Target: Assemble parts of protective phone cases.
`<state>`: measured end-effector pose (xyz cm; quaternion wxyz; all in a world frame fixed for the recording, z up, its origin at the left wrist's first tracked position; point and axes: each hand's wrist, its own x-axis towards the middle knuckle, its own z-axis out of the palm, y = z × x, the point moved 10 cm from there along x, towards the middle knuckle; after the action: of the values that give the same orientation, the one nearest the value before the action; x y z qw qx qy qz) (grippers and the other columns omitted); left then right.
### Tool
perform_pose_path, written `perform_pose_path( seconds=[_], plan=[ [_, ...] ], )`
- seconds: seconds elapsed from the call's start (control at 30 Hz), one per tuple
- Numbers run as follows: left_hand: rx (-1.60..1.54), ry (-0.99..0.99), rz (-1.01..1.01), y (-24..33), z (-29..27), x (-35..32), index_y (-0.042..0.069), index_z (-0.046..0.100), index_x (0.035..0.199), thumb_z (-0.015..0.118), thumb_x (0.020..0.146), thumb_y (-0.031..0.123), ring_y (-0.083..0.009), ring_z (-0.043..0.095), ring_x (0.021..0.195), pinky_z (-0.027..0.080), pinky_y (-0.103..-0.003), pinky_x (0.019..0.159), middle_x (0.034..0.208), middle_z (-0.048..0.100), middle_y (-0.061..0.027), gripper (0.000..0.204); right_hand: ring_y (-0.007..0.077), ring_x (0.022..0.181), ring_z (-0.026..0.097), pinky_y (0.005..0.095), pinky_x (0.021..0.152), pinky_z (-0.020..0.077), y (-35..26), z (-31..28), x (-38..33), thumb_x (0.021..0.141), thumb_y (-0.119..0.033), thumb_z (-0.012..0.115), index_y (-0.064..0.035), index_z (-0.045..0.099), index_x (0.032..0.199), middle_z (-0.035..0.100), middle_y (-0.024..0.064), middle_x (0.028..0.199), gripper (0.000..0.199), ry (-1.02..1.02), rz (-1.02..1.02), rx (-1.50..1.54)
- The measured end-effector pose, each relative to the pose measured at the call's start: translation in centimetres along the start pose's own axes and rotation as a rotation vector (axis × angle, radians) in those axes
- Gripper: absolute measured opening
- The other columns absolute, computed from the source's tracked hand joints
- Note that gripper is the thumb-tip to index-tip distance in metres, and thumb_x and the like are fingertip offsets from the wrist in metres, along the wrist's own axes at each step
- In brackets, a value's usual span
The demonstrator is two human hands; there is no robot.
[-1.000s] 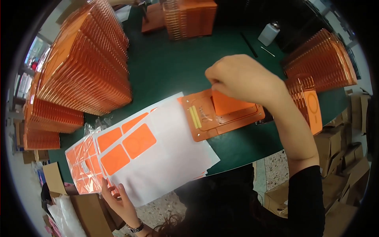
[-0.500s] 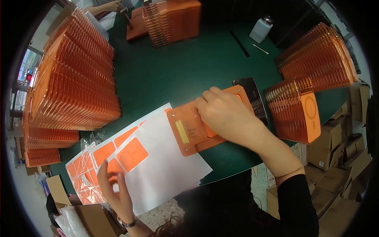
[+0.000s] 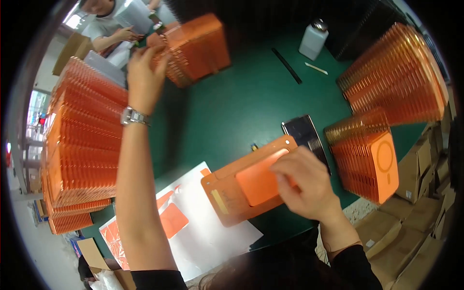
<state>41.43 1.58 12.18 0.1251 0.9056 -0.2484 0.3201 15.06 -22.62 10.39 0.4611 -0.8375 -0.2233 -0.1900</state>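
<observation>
Up off the white sticker sheet point(image 3: 212, 237) where it lay half a second ago, the left hand point(image 3: 145, 72) has swung far across the counter point(image 3: 241, 106) to the leaning stack of orange cases point(image 3: 195, 46) at the back, fingers spread and touching the stack's near edge — whether they have closed on a case I cannot tell, as the view blurs there. The right hand point(image 3: 302, 186) stays low, fingers curled down on the orange pad point(image 3: 261, 181) seated in the flat orange jig point(image 3: 241, 191), which lies on the dark green counter just in front of the person. A wristwatch point(image 3: 133, 116) with a metal band sits on the left wrist, and that forearm crosses over the sheet, hiding part of its orange rectangular stickers point(image 3: 173, 220). Ribbed, fanned stacks of glossy orange cases point(image 3: 82, 145) crowd the left and right sides; a dark phone-like slab point(image 3: 304, 133) lies beside the jig, and a white bottle point(image 3: 313, 41) stands further back. Another person's hands point(image 3: 128, 34) work at the upper left.
</observation>
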Motion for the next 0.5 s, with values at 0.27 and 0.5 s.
perform_pose_path(
  seconds=[0.27,0.5],
  plan=[
    [-0.262,-0.072,-0.041,0.7,-1.6,2.2,0.002,0.073,0.102,0.071,0.095,0.023,-0.0233,0.062,0.087,0.050,-0.037,0.091,0.094,0.068,-0.0125,0.022,0.0163,0.071,0.054,0.0270,0.061,0.0417,5.5,-5.9,-4.6,0.088,0.008,0.065,-0.0004,0.067,0.100,0.063,0.0070,0.086,0.015,0.302,0.311,0.070],
    [-0.841,-0.186,-0.394,7.1,-7.7,-10.9,0.001,0.061,0.104,0.059,0.105,0.017,-0.0278,0.042,0.146,0.033,-0.041,0.118,0.154,0.049,-0.0214,0.017,0.0135,0.071,0.053,0.0265,0.061,0.0412,6.3,-5.4,-7.4,0.093,0.002,0.063,-0.0009,0.067,0.103,0.062,0.0055,0.087,0.011,0.269,0.352,0.077]
  ],
)
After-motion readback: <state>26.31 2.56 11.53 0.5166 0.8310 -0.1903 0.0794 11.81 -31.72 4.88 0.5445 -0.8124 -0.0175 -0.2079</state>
